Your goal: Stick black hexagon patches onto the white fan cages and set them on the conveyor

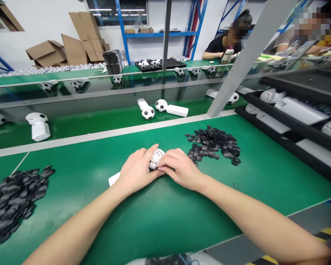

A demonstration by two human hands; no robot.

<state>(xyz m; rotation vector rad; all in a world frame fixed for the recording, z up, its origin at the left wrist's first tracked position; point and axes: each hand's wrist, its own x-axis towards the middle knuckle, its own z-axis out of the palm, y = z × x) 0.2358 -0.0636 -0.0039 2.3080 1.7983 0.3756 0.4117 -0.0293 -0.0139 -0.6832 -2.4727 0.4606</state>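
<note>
A white item with a round, cage-like football head (156, 159) is between my two hands over the green table. My left hand (138, 167) is wrapped round it, and its white handle (114, 179) sticks out to the left beneath that hand. My right hand (182, 168) has its fingertips pinched together at the head's right side; anything between them is too small to make out. Small black pieces lie in a pile (215, 141) just beyond my right hand. A second pile of larger black pieces (16, 198) lies at the far left.
Behind a pale rail (99, 135), finished white items with black-spotted football heads (148, 112) lie on a green belt (99, 119). Stacked black trays (292, 147) with white parts stand at the right. A slanted grey post (234, 66) rises from the rail. People sit across the line.
</note>
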